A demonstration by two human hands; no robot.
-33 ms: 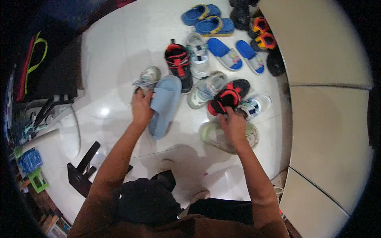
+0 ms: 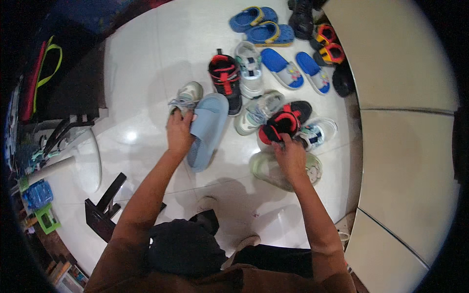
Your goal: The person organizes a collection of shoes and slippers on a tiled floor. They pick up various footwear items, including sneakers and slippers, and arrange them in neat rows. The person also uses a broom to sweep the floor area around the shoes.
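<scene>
The left hand [image 2: 180, 134] has its fingers against the near end of a grey sneaker [image 2: 189, 94], which extends beyond them; whether they clamp it I cannot tell, as the hand covers the contact. A light blue slide [image 2: 210, 122] lies just right of those fingers. The right hand [image 2: 291, 158] pinches the near end of a black-and-red shoe [image 2: 285, 122], with a pale green slide [image 2: 267, 171] behind its fingertips, toward the body.

We lose one end of the leftmost sneaker [image 2: 188, 93] behind the left hand [image 2: 180, 134], part of the green slipper [image 2: 267, 169] behind the right hand [image 2: 291, 158]; the black boot [image 2: 301, 22] seems cropped above.
</scene>
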